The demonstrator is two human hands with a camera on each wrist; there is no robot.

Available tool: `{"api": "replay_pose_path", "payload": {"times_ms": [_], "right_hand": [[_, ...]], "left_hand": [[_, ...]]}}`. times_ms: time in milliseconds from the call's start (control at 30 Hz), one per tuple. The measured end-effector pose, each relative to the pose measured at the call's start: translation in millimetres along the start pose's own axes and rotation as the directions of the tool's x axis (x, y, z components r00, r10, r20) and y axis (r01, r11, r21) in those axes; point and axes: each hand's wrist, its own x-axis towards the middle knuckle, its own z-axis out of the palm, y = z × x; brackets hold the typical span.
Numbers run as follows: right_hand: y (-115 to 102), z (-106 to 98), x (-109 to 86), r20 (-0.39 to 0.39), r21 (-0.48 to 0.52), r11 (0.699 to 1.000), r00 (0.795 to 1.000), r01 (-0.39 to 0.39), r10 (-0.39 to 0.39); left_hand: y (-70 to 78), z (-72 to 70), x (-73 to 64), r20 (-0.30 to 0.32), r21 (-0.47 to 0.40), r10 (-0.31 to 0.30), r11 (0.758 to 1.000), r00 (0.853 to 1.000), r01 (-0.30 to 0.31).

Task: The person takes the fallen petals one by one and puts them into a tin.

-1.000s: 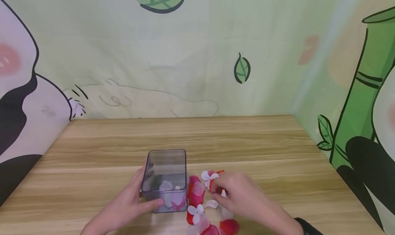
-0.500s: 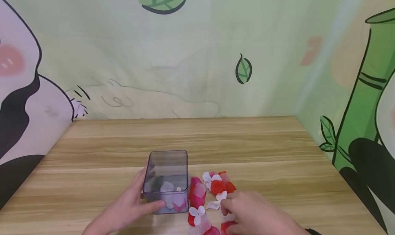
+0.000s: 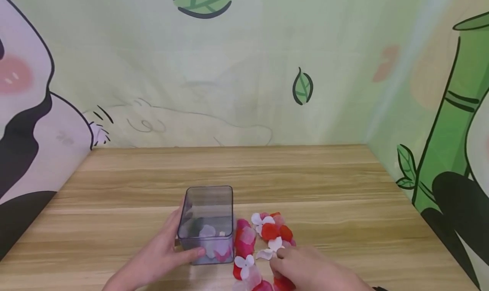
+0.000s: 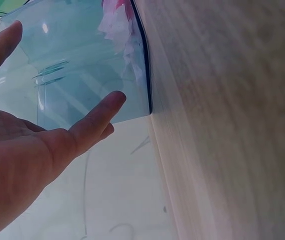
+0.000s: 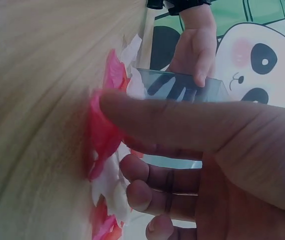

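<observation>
My left hand (image 3: 164, 252) grips a clear grey-tinted plastic box (image 3: 206, 210), thumb on its near side and fingers round its left side. Pale and pink artificial petals (image 3: 214, 244) lie at the bottom of the box. To its right, loose artificial petals (image 3: 246, 240) in red, pink and white are spread over the table. My right hand (image 3: 309, 265) is down at the near right part of these, thumb and fingers drawn together. In the right wrist view its thumb tip meets a pink petal (image 5: 105, 132); the index finger is mostly hidden behind the thumb.
The wooden table (image 3: 133, 176) runs back to a pale green cloth backdrop (image 3: 229, 70) printed with leaves. A printed panda and bamboo stalk (image 3: 439, 134) border the right side. White four-lobed flower pieces (image 3: 244, 265) lie among the petals.
My right hand has moved nearer to me, uncovering the red and white petals farther back, and its thumb and fingers have come together. My left hand stays on the box.
</observation>
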Motion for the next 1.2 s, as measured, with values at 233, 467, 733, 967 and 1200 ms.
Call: {"api": "replay_pose_path", "payload": {"times_ms": [233,467,733,967,1200], "right_hand": [[-1,1,0.2,-0.002,0.076,0.997,1.000,-0.006,0.006],[-3,-5,-4.0,-0.041,0.180,0.981,0.996,-0.075,0.084],[2,-12,-11.8,-0.212,0.175,0.984,0.977,0.006,0.032],[5,-17,-14.4,-0.317,0.141,0.988,0.948,0.070,-0.022],[6,-16,-15.7,-0.403,0.067,0.994,0.914,0.091,-0.056]], "left_hand": [[-0.2,-0.2,0.9,-0.002,0.005,-0.007,1.000,1.000,0.007],[1.5,0.6,0.5,-0.002,0.000,-0.043,0.999,0.999,0.043],[1.7,1.3,0.1,0.000,0.001,-0.072,0.997,0.997,0.072],[1.4,1.0,-0.2,-0.021,0.037,-0.031,0.999,0.999,0.032],[1.5,0.9,1.2,0.002,-0.006,-0.041,0.999,0.999,0.041]]}}
